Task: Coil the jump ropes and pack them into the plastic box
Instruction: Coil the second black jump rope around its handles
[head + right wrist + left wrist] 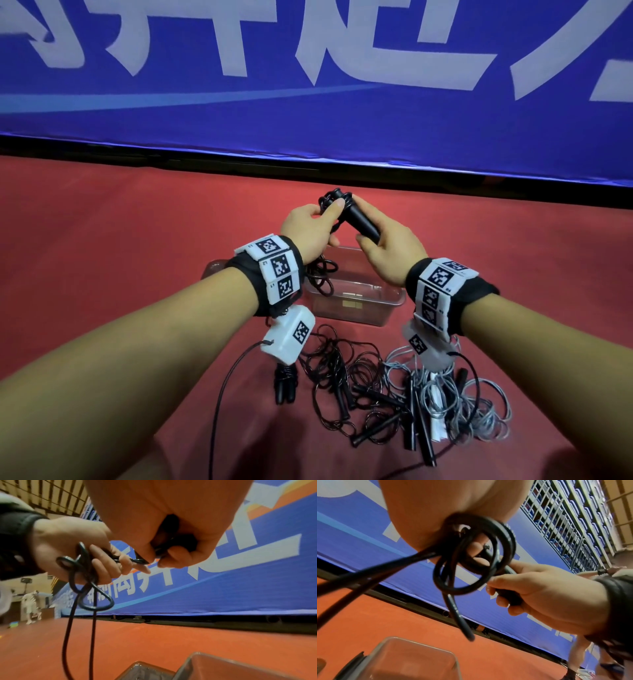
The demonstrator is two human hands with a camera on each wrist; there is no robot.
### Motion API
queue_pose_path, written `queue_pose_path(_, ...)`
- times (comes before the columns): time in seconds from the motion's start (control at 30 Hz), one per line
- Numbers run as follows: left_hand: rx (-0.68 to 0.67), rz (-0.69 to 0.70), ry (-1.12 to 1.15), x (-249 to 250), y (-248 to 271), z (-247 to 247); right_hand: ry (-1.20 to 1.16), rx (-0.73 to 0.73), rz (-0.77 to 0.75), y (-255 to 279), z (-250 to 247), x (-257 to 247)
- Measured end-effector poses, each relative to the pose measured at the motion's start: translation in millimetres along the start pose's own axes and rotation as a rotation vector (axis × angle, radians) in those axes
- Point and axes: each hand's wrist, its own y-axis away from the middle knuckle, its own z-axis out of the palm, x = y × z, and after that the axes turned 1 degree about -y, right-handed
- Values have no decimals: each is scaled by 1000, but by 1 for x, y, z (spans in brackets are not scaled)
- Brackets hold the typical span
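The left hand (310,228) has its fingers (102,566) clamped on loops of a black jump rope (471,561), its tail hanging toward the clear plastic box (363,308); just beside it, the right hand (390,250) curls its fingers round the rope's handle (363,222), above the box's far rim; nearer, loose ropes (394,394) tangle on the red floor (120,240), bare to the left; a blue banner (308,102) edges it behind.
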Motion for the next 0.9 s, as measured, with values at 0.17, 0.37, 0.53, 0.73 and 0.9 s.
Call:
queue_pose_path(0.17, 117, -60, 22, 9, 4, 3, 205, 7, -39, -1, 4, -11)
queue_pose_path(0.37, 102, -134, 226, 7, -3, -3, 78, -91, -36, -1, 9, -14)
queue_pose_path(0.53, 70, -93, 235, -3, -3, -9, -503, -148, 132, 1, 4, -18)
queue_pose_path(0.73, -60, -7, 360, -1, 1, -12, -1019, -277, 301, 2, -9, -22)
queue_pose_path(0.9, -117, -7, 277, 0, 2, -7, -875, -200, 217, 1, -7, -14)
